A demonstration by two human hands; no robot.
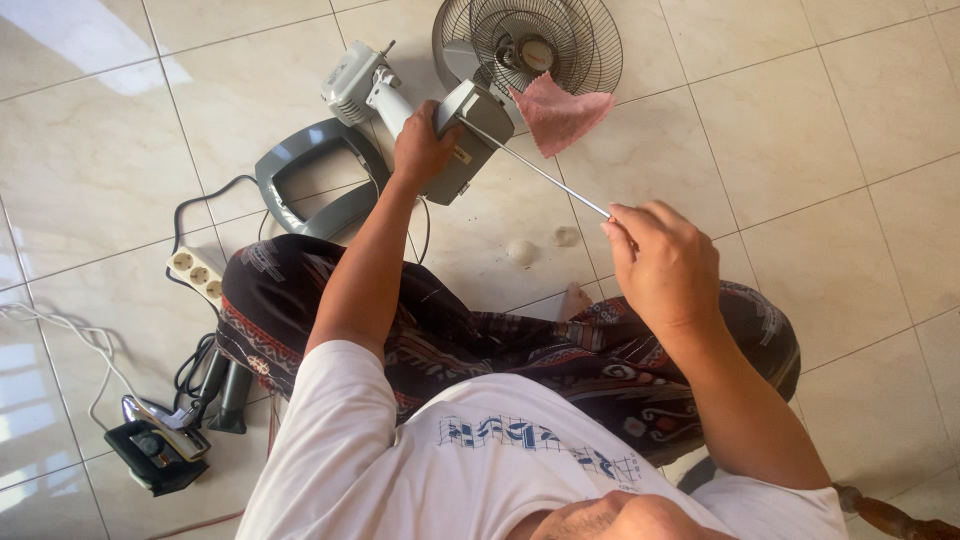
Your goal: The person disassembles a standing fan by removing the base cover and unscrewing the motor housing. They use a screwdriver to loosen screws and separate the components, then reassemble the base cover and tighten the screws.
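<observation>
Person seated on tiled floor [800,150], looking down over knees in dark patterned cloth. Left hand [422,145] closed over the top of a grey fan housing [470,140], fingers wrapped round its near edge, holding it tilted. Right hand [665,265] closed in a pinch grip on the near end of a long thin rod [535,168]; the rod runs from that hand up and away to the housing, its far tip touching or entering the housing just beside the left hand; exact contact cannot be told. Just beyond the left hand, a white motor unit [355,82] joins the housing by a pale neck. Beyond the rod, a wire fan guard [560,40] lies flat, a pink cloth [560,115] draped at its near edge. Outward of the left forearm, a grey base frame [300,165], then a white power strip [197,272] with black cord. Further back beside the left elbow, a small dark tool [158,445] with metal top, well apart from both hands.
</observation>
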